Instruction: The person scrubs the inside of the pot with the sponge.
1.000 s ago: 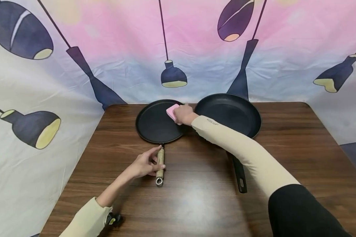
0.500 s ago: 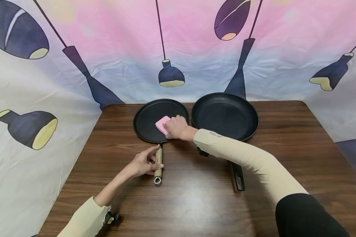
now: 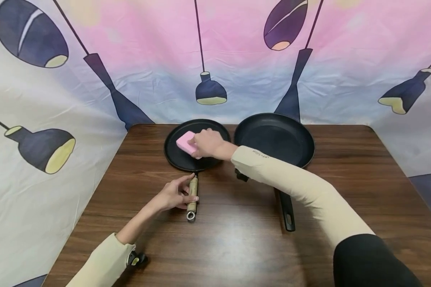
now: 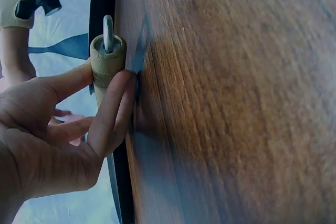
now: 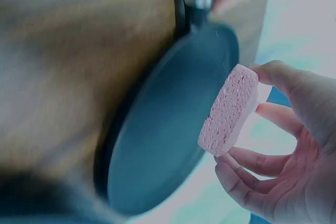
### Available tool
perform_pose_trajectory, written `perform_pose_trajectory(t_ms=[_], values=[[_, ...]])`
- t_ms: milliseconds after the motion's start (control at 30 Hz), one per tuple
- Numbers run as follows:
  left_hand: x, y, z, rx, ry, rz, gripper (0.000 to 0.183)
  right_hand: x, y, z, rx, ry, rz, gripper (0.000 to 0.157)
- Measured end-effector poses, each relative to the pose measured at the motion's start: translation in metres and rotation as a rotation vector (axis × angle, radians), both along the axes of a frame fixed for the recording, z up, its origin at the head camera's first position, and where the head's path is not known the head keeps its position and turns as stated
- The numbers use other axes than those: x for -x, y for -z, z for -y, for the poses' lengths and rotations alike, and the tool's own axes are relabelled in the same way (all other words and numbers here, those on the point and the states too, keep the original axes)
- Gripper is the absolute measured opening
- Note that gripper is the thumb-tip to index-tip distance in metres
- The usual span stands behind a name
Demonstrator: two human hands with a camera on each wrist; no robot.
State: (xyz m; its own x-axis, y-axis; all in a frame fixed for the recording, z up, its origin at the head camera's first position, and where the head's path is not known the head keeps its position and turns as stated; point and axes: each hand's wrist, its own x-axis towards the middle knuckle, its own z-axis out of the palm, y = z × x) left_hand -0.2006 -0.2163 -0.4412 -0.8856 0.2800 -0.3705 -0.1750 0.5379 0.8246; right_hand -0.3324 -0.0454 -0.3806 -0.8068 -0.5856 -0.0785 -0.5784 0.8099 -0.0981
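Observation:
My right hand (image 3: 209, 142) grips a pink sponge (image 3: 186, 142) over the left part of a flat black griddle pan (image 3: 182, 161). In the right wrist view the sponge (image 5: 230, 109) is pinched between thumb and fingers, its porous side showing, near the pan's surface (image 5: 163, 129). Whether it touches the pan I cannot tell. My left hand (image 3: 173, 194) holds the pan's wooden handle (image 3: 192, 191), which ends in a metal ring (image 3: 190, 216). In the left wrist view, thumb and fingers of that hand (image 4: 58, 124) lie round the handle (image 4: 108, 62), just off the tabletop.
A deeper black frying pan (image 3: 276, 137) stands close to the griddle's right, partly under my right forearm (image 3: 283, 171); its black handle (image 3: 288, 213) points toward me. The wooden table (image 3: 237, 247) ends at a printed cloth backdrop (image 3: 158, 91).
My right hand has swept the sponge from the pan's upper right down toward its lower middle, then up to its left. The left hand keeps its hold on the handle.

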Motion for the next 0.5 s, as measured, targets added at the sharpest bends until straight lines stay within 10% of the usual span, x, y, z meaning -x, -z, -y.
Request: perform_pose_trajectory(t_ms=[500], values=[[-0.002, -0.006, 0.001, 0.106, 0.074, -0.062, 0.08, 0.041, -0.014, -0.136, -0.013, 0.256, -0.029, 0.042]])
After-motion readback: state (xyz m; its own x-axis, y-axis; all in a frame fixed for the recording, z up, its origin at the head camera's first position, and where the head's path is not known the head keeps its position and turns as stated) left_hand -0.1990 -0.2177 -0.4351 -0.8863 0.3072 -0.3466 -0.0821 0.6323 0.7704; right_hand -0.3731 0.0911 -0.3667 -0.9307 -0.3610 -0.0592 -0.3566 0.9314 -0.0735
